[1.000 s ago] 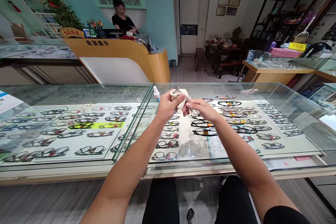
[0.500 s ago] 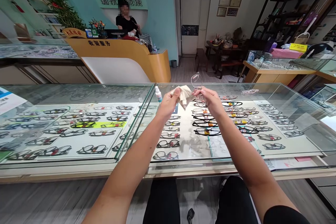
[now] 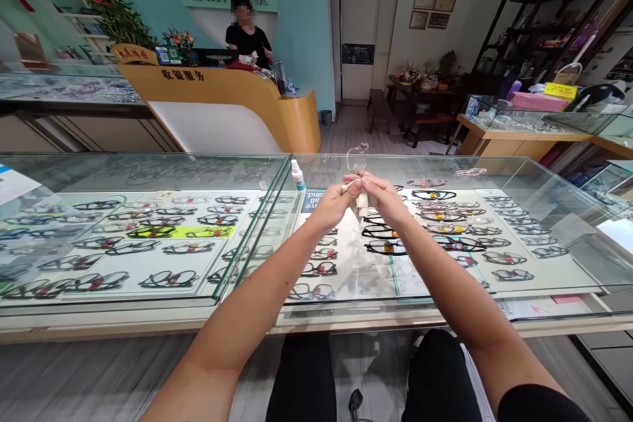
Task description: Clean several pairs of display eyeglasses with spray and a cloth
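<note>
My hands meet above the glass counter, both with fingers closed. My left hand [image 3: 335, 206] pinches a pale cleaning cloth [image 3: 362, 203], which hangs down between the hands. My right hand [image 3: 388, 203] grips a pair of thin-rimmed eyeglasses [image 3: 349, 159] turned on end, one rim sticking up above the fingers. The cloth and the lower part of the glasses come together at my fingertips; the lower lens is hidden there. A small white spray bottle [image 3: 297, 176] stands upright on the counter, left of my hands.
Under the glass top of the display case [image 3: 356, 280] lie rows of spectacle frames, with another case [image 3: 123, 297] adjoining at left. Behind a yellow-fronted service desk [image 3: 299, 122] stands a person [image 3: 248, 39]. A wooden bench [image 3: 379, 107] is farther back.
My hands have come together from a small gap apart. The cloth now meets the eyeglasses, which have shifted left and turned. The person behind the desk has moved slightly.
</note>
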A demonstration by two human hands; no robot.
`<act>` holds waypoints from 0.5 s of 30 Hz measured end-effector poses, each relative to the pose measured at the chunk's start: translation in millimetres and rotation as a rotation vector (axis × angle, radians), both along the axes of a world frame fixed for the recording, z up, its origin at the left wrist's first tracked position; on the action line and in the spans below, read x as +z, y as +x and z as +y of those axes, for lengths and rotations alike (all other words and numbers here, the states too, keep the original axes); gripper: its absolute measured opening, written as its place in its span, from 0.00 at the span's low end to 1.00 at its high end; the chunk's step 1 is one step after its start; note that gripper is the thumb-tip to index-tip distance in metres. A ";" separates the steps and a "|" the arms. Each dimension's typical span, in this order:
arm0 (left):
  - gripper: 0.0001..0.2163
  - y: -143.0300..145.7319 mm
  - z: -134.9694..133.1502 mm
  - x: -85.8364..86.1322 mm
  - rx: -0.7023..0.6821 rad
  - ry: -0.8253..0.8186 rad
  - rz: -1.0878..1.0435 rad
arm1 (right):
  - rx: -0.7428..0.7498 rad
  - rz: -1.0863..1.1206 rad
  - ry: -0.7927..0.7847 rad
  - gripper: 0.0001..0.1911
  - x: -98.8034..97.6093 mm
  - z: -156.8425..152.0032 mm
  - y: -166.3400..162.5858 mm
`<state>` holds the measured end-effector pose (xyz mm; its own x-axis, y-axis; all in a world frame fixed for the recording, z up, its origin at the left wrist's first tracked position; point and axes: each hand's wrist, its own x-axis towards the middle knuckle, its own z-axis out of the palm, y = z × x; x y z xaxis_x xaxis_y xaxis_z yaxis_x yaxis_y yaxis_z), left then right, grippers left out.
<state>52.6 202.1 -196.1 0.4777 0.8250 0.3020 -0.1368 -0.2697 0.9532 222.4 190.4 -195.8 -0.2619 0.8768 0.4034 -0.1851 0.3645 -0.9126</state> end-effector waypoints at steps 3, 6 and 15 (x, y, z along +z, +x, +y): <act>0.37 -0.2 1.6 -1.7 -0.013 -0.030 -0.023 | 0.012 0.005 -0.040 0.29 -0.1 0.3 1.0; 0.35 -0.3 2.2 -1.6 -0.019 -0.052 -0.046 | 0.018 0.016 -0.042 0.27 1.1 -0.1 1.5; 0.34 -2.8 -2.4 4.6 -0.042 -0.066 0.038 | -0.006 -0.002 -0.016 0.30 -0.4 0.6 0.8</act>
